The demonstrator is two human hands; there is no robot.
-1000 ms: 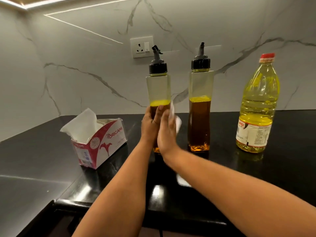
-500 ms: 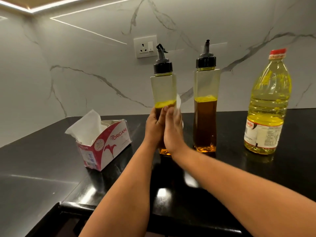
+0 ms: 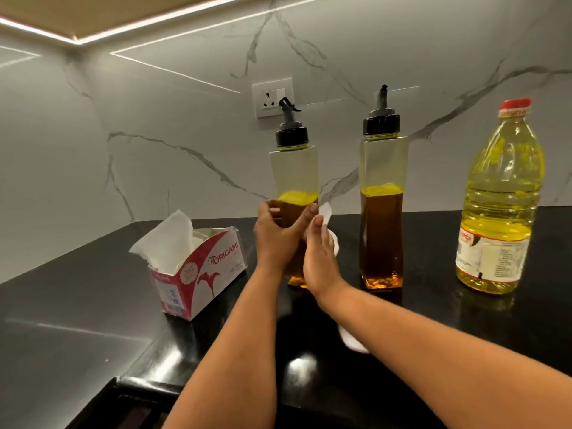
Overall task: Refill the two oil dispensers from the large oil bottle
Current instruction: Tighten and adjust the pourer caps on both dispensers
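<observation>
Two tall clear oil dispensers with black spout caps stand on the black counter, each about half full of amber oil. My left hand [image 3: 274,236] grips the left dispenser [image 3: 294,171] around its lower body. My right hand [image 3: 318,258] presses a white tissue [image 3: 326,213] against that dispenser's right side. The right dispenser [image 3: 383,193] stands untouched beside them. Further right stands the large yellow oil bottle [image 3: 501,205], red cap on, with a white label.
An open red-and-white tissue box [image 3: 198,267] with a tissue sticking up sits left of my hands. A wall socket [image 3: 272,96] is on the marble backsplash. A white patch [image 3: 353,342] shows on the counter [image 3: 77,320] beneath my right forearm.
The view has closed in and tilted up. My right hand with the tissue has slid a little down the left dispenser's side. Left hand keeps its grip.
</observation>
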